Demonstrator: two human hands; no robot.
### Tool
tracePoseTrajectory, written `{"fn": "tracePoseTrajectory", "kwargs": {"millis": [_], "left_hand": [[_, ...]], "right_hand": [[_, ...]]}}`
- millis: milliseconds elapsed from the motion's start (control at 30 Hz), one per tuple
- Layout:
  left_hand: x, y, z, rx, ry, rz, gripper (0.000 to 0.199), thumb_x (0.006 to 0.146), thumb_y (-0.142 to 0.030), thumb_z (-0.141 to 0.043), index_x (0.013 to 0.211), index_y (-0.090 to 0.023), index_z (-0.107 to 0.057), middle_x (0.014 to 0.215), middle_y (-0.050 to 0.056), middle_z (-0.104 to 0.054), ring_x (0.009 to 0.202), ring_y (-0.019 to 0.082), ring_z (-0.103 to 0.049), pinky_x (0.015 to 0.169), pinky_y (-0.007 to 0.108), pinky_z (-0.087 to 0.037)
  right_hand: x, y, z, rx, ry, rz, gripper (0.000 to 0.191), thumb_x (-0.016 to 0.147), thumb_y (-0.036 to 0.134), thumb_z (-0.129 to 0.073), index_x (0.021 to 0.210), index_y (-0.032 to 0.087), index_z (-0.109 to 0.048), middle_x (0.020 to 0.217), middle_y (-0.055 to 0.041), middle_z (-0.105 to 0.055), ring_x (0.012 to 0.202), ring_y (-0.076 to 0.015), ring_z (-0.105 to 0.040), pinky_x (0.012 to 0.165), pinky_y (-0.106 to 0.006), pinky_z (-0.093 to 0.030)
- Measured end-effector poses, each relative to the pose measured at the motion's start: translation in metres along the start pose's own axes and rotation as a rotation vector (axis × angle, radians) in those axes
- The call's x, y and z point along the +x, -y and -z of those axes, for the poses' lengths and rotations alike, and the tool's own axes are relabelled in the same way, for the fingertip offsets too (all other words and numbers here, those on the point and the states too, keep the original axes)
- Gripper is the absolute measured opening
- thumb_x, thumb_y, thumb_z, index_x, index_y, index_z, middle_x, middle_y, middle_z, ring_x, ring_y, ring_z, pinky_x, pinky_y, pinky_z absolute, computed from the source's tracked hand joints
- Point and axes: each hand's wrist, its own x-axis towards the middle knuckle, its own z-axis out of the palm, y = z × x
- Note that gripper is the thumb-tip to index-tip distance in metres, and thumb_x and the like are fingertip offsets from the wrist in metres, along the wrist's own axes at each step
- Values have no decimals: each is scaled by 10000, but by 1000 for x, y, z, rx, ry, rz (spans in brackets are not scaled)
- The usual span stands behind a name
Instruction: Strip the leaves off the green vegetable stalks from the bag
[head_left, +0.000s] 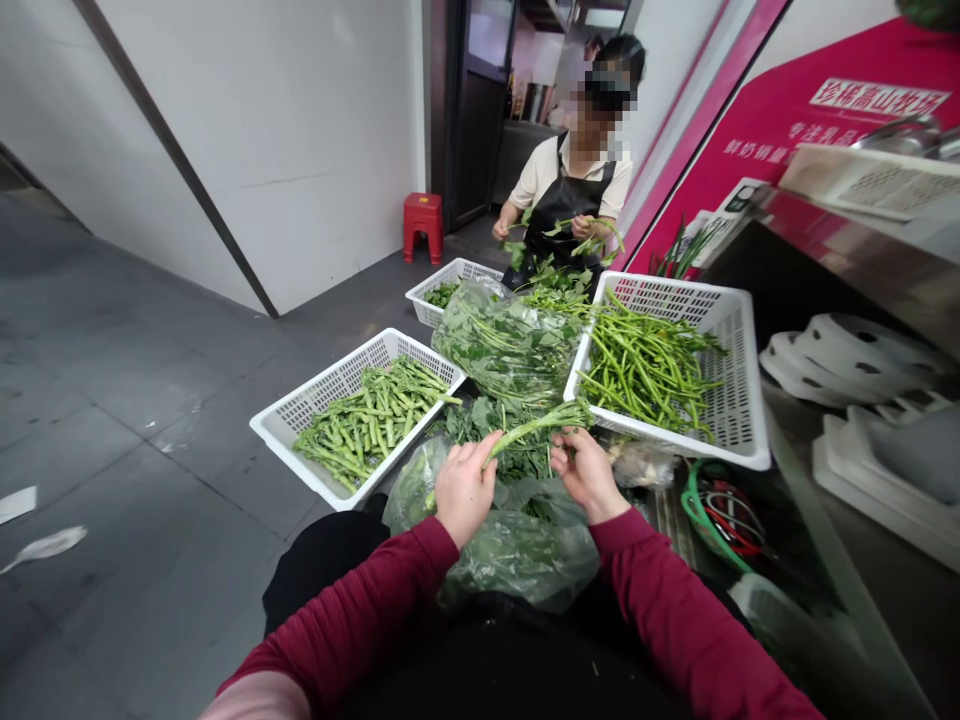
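My left hand (466, 488) is closed around the lower end of a thick green leafy-vegetable stalk (531, 428), which points up to the right. At its budded tip, my right hand (589, 472) has its fingers curled in a pinch at the small leaves; exactly what they grip is partly hidden. Beneath both hands, a clear plastic bag (517, 560) of leafy greens lies open in front of my lap. Trimmed thick stalks fill part of a white basket (281, 425) on the left. Thinner green stems lie in another white basket (739, 340) on the right.
Across from me a person in a black apron (559, 215) handles leafy stems. Between us sit a large bag of greens (506, 340) and a smaller white basket (424, 308). A red stool (423, 225) stands by the doorway; a metal shelf (817, 260) borders the right.
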Motion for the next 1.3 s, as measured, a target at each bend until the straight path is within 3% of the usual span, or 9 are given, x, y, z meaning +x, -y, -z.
{"fn": "tracePoseTrajectory", "kwargs": {"millis": [100, 233, 300, 467, 600, 767, 1000, 1167, 1300], "left_hand": [[0, 2, -3, 28, -31, -27, 397, 824, -189, -435, 1211, -277, -462, 890, 28, -582, 817, 159, -483, 737, 275, -382], [0, 3, -5, 18, -61, -44, 390, 828, -184, -431, 1206, -272, -472, 885, 33, -584, 813, 160, -482, 735, 281, -385], [-1, 3, -4, -7, -60, -49, 377, 834, -193, -421, 1199, -269, -481, 891, 35, -591, 811, 162, -484, 733, 284, -389], [-9, 1, -10, -196, -10, -39, 387, 829, -204, -423, 1210, -247, -473, 992, 44, -601, 879, 165, -508, 797, 305, -402], [-12, -6, -18, -553, 138, 118, 426, 792, -237, -466, 1215, -198, -475, 1024, 59, -602, 885, 166, -528, 784, 297, -429], [-9, -7, -14, -997, 490, 363, 498, 772, -330, -495, 1230, -141, -445, 612, -12, -545, 450, 58, -422, 417, 175, -340], [-7, 1, 3, -1367, 993, 456, 539, 745, -377, -543, 1219, -139, -450, 541, -31, -496, 357, 38, -373, 356, 167, -250], [-5, 6, 10, -1424, 1128, 477, 536, 751, -389, -536, 1226, -156, -446, 548, -30, -477, 357, 32, -346, 364, 168, -215], [-3, 6, 8, -1186, 975, 329, 495, 763, -392, -517, 1190, -142, -484, 525, -40, -451, 370, 38, -329, 376, 173, -224]], "right_hand": [[-17, 8, -13, -14, 202, 84, 173, 684, 205, -576, 745, 199, -415, 658, 41, -479, 439, -52, -372, 364, -161, -271], [-25, 12, -30, 80, 86, 172, 123, 730, 254, -529, 749, 194, -423, 644, 27, -493, 423, -57, -372, 347, -164, -271], [-22, 14, -29, 143, 55, 109, 84, 711, 210, -494, 717, 183, -415, 610, 19, -487, 406, -54, -356, 331, -156, -258], [-19, 14, -15, 381, 206, -241, 83, 628, 133, -446, 637, 171, -372, 539, 36, -417, 357, -27, -262, 295, -130, -216], [-21, -1, -15, 361, 358, -393, 119, 603, 94, -445, 624, 180, -365, 485, 61, -356, 325, -29, -207, 272, -130, -157], [-8, 7, -8, 200, 341, -186, 183, 618, 128, -454, 786, 201, -450, 512, 55, -407, 326, -47, -248, 285, -143, -163], [-8, 30, -1, 9, 380, -65, 114, 734, 227, -540, 767, 193, -437, 486, 66, -387, 354, -44, -269, 318, -136, -171], [-11, 27, -6, 5, 338, 25, 165, 731, 202, -568, 686, 178, -411, 508, 58, -408, 369, -35, -284, 322, -133, -175], [-9, 23, 0, 180, 332, -240, 201, 678, 195, -546, 614, 183, -356, 424, 98, -270, 318, -27, -185, 291, -136, -138]]}}
